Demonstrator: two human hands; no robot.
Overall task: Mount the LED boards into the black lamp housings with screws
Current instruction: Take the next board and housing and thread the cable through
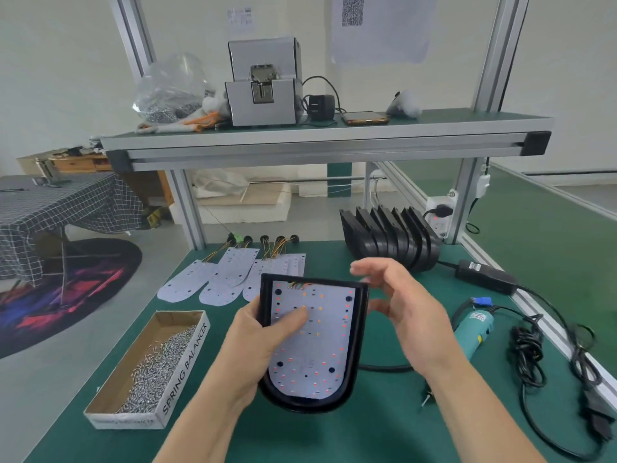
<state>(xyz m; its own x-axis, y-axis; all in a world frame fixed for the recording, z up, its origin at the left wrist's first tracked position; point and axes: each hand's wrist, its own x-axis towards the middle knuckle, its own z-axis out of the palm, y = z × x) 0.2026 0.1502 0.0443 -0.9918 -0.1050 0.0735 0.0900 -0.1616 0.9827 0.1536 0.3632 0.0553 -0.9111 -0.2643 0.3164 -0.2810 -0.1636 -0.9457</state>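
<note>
- The housing (pixel 300 405) is gripped by the left hand (pixel 260 345), its thumb pressed onto the board (pixel 317 349).
- The right hand (pixel 405 315) is held beside it, fingers loosely spread.

Right hand (pixel 400 305) fingertips blurred; left hand (pixel 263 345) hides part of the black housing (pixel 358 329) rim

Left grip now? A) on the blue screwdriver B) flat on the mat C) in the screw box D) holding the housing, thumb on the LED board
D: the left grip holds the black housing by its left edge, thumb pressed on the LED board inside it.
</note>
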